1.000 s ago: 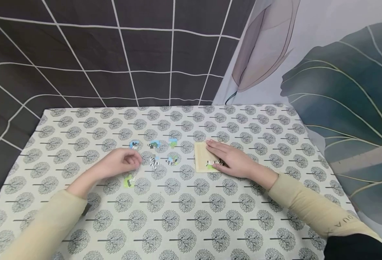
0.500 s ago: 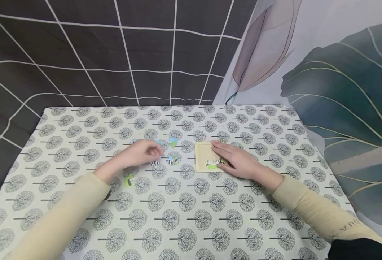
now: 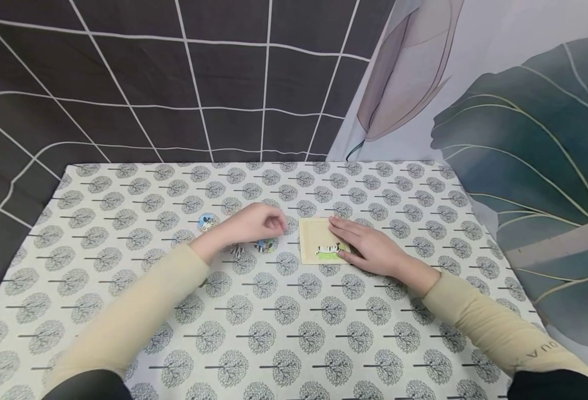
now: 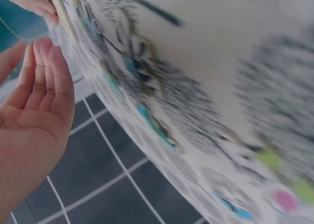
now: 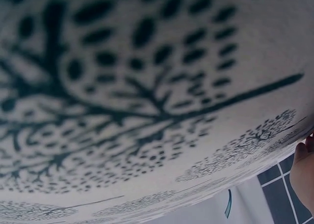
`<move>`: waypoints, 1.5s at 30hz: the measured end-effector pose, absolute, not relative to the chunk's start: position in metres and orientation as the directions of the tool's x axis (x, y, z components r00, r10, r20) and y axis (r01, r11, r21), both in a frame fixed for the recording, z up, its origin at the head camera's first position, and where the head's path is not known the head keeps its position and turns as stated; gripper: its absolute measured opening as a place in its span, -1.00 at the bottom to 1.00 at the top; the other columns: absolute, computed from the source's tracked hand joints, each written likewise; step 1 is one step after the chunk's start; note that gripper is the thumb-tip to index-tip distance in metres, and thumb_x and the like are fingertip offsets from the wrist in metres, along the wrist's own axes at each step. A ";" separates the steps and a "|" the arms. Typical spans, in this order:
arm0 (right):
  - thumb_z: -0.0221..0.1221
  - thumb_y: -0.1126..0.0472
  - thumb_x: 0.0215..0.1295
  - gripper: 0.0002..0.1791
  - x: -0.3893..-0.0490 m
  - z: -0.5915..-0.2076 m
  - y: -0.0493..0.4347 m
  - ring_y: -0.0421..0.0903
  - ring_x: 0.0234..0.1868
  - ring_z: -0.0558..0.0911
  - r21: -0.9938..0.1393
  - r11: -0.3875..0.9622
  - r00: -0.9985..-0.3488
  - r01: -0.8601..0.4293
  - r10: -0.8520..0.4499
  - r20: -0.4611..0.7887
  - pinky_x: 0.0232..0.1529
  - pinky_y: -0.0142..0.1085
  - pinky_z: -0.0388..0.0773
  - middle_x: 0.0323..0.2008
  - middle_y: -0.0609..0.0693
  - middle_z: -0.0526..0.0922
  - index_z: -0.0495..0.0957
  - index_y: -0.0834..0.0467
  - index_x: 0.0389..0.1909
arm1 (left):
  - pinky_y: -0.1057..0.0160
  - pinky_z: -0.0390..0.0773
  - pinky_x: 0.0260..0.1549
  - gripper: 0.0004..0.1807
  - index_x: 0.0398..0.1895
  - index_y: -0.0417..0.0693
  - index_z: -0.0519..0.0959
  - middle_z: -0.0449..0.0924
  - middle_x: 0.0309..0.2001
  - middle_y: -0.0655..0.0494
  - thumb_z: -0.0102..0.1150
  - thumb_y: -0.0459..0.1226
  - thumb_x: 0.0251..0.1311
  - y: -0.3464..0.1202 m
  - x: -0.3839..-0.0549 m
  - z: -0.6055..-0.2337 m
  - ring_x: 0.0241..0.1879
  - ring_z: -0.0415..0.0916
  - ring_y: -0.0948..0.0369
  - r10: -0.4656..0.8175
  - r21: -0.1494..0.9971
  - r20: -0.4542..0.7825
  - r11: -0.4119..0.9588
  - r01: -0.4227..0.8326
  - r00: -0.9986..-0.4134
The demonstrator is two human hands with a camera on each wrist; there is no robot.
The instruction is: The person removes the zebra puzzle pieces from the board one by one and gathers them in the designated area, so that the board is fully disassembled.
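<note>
A shallow wooden puzzle board (image 3: 315, 236) lies on the patterned cloth right of the middle, with a black-and-white striped piece (image 3: 327, 249) edged in green at its lower part. My right hand (image 3: 373, 250) rests flat over the board's right side, covering that part. Left of the board, my left hand (image 3: 256, 222) hovers above loose puzzle pieces. Its fingers bend loosely in the left wrist view, and nothing shows between them and the thumb. Near it lie a blue piece (image 3: 206, 221), a striped piece (image 3: 237, 250) and a blue-green piece (image 3: 265, 245). Hand and sleeve hide other pieces.
A white tablecloth (image 3: 284, 333) with tree prints covers the table. Behind it hangs a dark cloth (image 3: 224, 72) with a white grid, and at the right a leaf-printed curtain (image 3: 533, 166).
My left hand has moved right across the loose pieces towards the board. Its sleeve now covers the green piece at the lower left. My right hand has slid slightly right on the board.
</note>
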State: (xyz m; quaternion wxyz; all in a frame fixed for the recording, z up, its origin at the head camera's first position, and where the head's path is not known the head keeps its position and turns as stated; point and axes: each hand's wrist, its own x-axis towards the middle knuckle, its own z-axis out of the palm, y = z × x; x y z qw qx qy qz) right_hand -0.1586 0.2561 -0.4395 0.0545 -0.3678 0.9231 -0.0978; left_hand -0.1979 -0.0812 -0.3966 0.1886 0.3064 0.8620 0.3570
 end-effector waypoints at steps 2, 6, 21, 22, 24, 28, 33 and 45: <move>0.14 -0.09 0.58 -0.22 -0.159 -0.440 0.256 0.14 0.66 0.25 -0.222 0.709 -0.723 -0.669 -0.691 -0.027 0.66 0.08 0.22 0.68 0.09 0.16 0.18 0.18 0.64 | 0.19 0.73 0.10 -0.87 -0.09 -0.18 0.71 0.77 -0.12 -0.05 0.30 -0.37 0.36 -0.071 -0.202 -0.396 -0.09 0.70 0.12 0.672 0.731 -0.115 0.556 0.395 -0.732; 0.14 -0.09 0.58 -0.22 -0.160 -0.440 0.257 0.14 0.66 0.26 -0.227 0.709 -0.723 -0.668 -0.690 -0.025 0.65 0.09 0.22 0.68 0.09 0.16 0.19 0.18 0.64 | 0.26 0.71 0.07 -0.88 -0.09 -0.18 0.71 0.76 -0.15 -0.03 0.28 -0.37 0.37 -0.052 -0.208 -0.397 -0.11 0.68 0.15 0.687 0.724 -0.131 0.559 0.404 -0.715; 0.14 -0.09 0.58 -0.20 -0.159 -0.442 0.256 0.16 0.65 0.28 -0.231 0.710 -0.727 -0.665 -0.686 -0.015 0.65 0.09 0.22 0.67 0.11 0.18 0.15 0.20 0.65 | 0.45 0.68 -0.01 -0.85 -0.08 -0.26 0.72 0.78 -0.09 -0.09 0.25 -0.47 0.35 0.005 -0.207 -0.404 -0.11 0.71 0.15 0.752 0.731 -0.166 0.528 0.433 -0.637; 0.15 -0.08 0.58 -0.20 -0.159 -0.442 0.256 0.16 0.64 0.28 -0.230 0.709 -0.727 -0.666 -0.687 -0.012 0.65 0.10 0.23 0.67 0.12 0.19 0.16 0.21 0.65 | 0.46 0.68 -0.01 -0.84 -0.07 -0.26 0.72 0.79 -0.09 -0.09 0.25 -0.47 0.35 0.007 -0.206 -0.406 -0.10 0.71 0.15 0.755 0.727 -0.164 0.527 0.439 -0.635; 0.15 -0.08 0.57 -0.20 -0.159 -0.442 0.256 0.17 0.64 0.30 -0.228 0.706 -0.724 -0.671 -0.690 -0.005 0.65 0.10 0.23 0.66 0.13 0.20 0.17 0.22 0.64 | 0.48 0.67 -0.02 -0.84 -0.07 -0.25 0.73 0.79 -0.09 -0.08 0.25 -0.47 0.35 0.011 -0.205 -0.409 -0.11 0.71 0.17 0.757 0.722 -0.154 0.525 0.451 -0.635; 0.17 -0.08 0.56 -0.21 -0.159 -0.442 0.257 0.17 0.63 0.31 -0.221 0.699 -0.718 -0.680 -0.696 0.006 0.64 0.08 0.25 0.65 0.14 0.22 0.21 0.25 0.62 | 0.50 0.66 -0.07 -0.83 -0.07 -0.24 0.73 0.79 -0.10 -0.05 0.26 -0.47 0.33 0.014 -0.202 -0.413 -0.15 0.69 0.21 0.755 0.709 -0.147 0.531 0.464 -0.638; 0.17 -0.08 0.56 -0.20 -0.159 -0.442 0.257 0.18 0.62 0.32 -0.225 0.698 -0.717 -0.680 -0.697 0.008 0.64 0.10 0.26 0.65 0.14 0.23 0.19 0.24 0.63 | 0.50 0.64 -0.12 -0.80 -0.06 -0.20 0.72 0.78 -0.13 0.00 0.33 -0.47 0.26 0.014 -0.197 -0.414 -0.20 0.66 0.24 0.752 0.695 -0.158 0.545 0.470 -0.639; 0.17 -0.05 0.56 -0.22 -0.159 -0.442 0.256 0.19 0.62 0.33 -0.239 0.702 -0.726 -0.671 -0.688 0.017 0.62 0.12 0.28 0.65 0.14 0.23 0.21 0.21 0.63 | 0.35 0.65 0.03 -0.67 0.01 -0.12 0.71 0.75 -0.11 0.09 0.50 -0.37 0.17 0.015 -0.189 -0.418 -0.12 0.62 0.23 0.754 0.625 -0.153 0.574 0.529 -0.639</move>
